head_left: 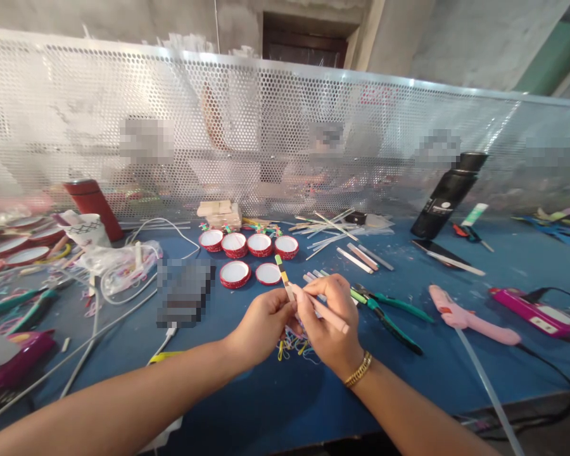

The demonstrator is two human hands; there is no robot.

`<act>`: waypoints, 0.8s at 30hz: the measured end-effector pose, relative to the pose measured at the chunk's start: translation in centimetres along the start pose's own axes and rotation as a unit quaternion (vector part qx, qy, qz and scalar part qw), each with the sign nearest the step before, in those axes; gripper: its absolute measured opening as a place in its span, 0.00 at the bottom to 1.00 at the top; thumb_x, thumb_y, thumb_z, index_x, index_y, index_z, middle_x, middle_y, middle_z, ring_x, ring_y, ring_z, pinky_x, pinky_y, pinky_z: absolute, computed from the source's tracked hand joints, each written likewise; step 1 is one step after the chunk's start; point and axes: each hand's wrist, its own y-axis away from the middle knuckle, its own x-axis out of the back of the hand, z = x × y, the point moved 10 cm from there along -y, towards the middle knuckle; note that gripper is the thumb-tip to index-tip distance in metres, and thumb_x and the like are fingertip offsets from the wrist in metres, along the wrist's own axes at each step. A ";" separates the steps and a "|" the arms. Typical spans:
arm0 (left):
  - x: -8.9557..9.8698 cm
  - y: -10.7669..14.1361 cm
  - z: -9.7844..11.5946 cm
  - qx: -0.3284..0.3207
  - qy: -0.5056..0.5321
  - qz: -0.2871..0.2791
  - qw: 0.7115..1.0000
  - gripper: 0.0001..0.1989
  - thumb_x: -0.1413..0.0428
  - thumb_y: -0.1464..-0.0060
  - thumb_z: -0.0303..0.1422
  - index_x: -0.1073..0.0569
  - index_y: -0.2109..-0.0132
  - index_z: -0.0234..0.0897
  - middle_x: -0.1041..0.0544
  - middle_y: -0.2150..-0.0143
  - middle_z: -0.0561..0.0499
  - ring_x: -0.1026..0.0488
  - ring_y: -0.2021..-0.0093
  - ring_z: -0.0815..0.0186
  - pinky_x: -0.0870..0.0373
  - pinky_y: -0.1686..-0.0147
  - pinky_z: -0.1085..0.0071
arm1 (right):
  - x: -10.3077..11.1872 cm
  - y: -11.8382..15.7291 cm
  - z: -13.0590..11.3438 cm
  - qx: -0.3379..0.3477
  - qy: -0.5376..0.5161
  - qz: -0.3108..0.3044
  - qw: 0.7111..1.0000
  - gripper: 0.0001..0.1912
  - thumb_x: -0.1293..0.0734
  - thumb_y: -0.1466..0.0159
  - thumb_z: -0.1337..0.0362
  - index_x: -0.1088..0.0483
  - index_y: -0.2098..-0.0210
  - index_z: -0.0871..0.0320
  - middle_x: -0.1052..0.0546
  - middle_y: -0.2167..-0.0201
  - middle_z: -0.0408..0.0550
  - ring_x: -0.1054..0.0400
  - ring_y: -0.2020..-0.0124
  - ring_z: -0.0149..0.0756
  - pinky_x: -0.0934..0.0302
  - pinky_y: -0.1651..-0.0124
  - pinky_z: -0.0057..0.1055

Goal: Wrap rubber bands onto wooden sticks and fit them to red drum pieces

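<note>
My left hand (266,320) is closed in a pinch on a thin stick (284,272) with green, black, yellow and brown bands, tilted upward. Close beside it, my right hand (330,316) has its fingers wrapped round a pale pink marker-like rod (332,316), whose near end meets the banded stick. Beneath the hands lies a tangle of coloured strings (297,348). Several red-rimmed round lids with white insides (234,273) sit just beyond the hands, some with small coloured figures behind them.
Green-handled pliers (394,316), a pink glue gun (475,320) and a black bottle (449,196) stand or lie to the right. A phone (187,291), white cables, and a red bottle (95,206) are at left. Loose sticks (332,228) lie behind; a perforated metal screen (285,126) crosses the back.
</note>
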 end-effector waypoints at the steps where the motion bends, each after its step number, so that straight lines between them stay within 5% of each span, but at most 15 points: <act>1: 0.0 0.0 -0.1 0.002 -0.002 0.000 1.000 0.14 0.40 0.43 0.40 0.26 0.71 0.35 0.30 0.78 0.55 0.36 0.79 0.72 0.41 0.77 0.75 | 0.1 0.0 0.1 -0.002 0.004 0.002 1.000 0.08 0.34 0.33 0.70 0.35 0.67 0.54 0.27 0.73 0.40 0.32 0.71 0.33 0.38 0.59 0.39; 11: -0.1 0.1 0.4 -0.011 0.002 0.004 1.000 0.15 0.36 0.48 0.41 0.28 0.73 0.35 0.30 0.79 0.56 0.36 0.78 0.71 0.43 0.77 0.75 | -0.2 -0.1 -0.6 0.009 0.004 -0.005 1.000 0.08 0.35 0.33 0.69 0.35 0.67 0.53 0.27 0.74 0.41 0.32 0.71 0.34 0.37 0.60 0.39; 24: 0.9 0.3 -1.2 0.047 0.029 0.009 0.998 0.21 0.42 0.45 0.51 0.30 0.61 0.37 0.26 0.77 0.53 0.37 0.81 0.72 0.49 0.80 0.76 | 0.2 0.1 1.3 -0.036 0.029 0.007 0.999 0.02 0.35 0.29 0.66 0.30 0.60 0.54 0.22 0.68 0.44 0.28 0.67 0.36 0.37 0.59 0.38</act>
